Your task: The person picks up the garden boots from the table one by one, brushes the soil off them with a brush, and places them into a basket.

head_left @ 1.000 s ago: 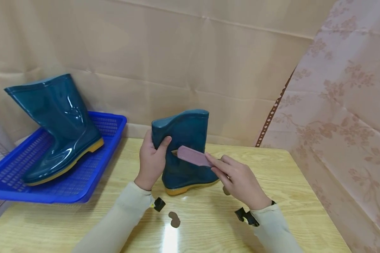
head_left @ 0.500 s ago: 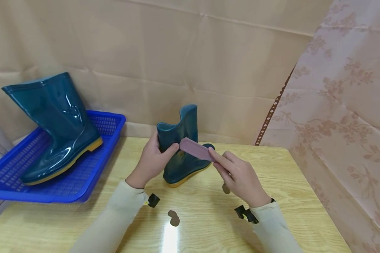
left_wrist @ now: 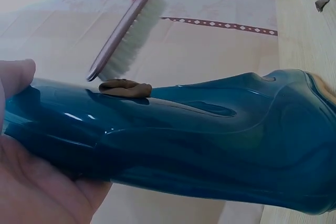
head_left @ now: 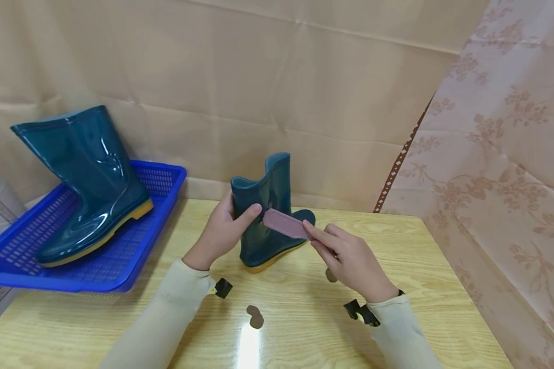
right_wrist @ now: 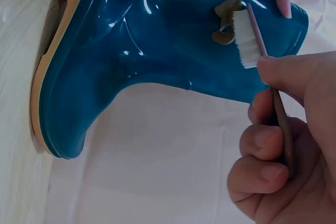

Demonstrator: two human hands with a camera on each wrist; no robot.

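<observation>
My left hand (head_left: pixel 219 230) grips the shaft of a dark green rubber boot (head_left: pixel 279 187) with a yellow sole, standing on the table. On the shaft sticks a brown clay-like lump (left_wrist: pixel 126 88), seen in both wrist views. My right hand (head_left: pixel 353 259) holds a brush (head_left: pixel 283 224) with a pinkish-purple back and white bristles. In the right wrist view, fingers curl around the handle and the bristles (right_wrist: pixel 245 40) are right beside the brown lump. The left wrist view shows the brush tip just above the lump; whether they touch I cannot tell.
At the left, a second green boot (head_left: pixel 90 179) leans in a blue plastic basket (head_left: pixel 134 266). Brown pieces lie on the wooden table: one near the front (head_left: pixel 255 318), another beside my right hand (head_left: pixel 331 275). Beige cloth (head_left: pixel 212 102) hangs behind.
My left hand has turned the boot, so its toe now points farther back and its opening looks narrower. The brush has stayed near the shaft, shifting only slightly.
</observation>
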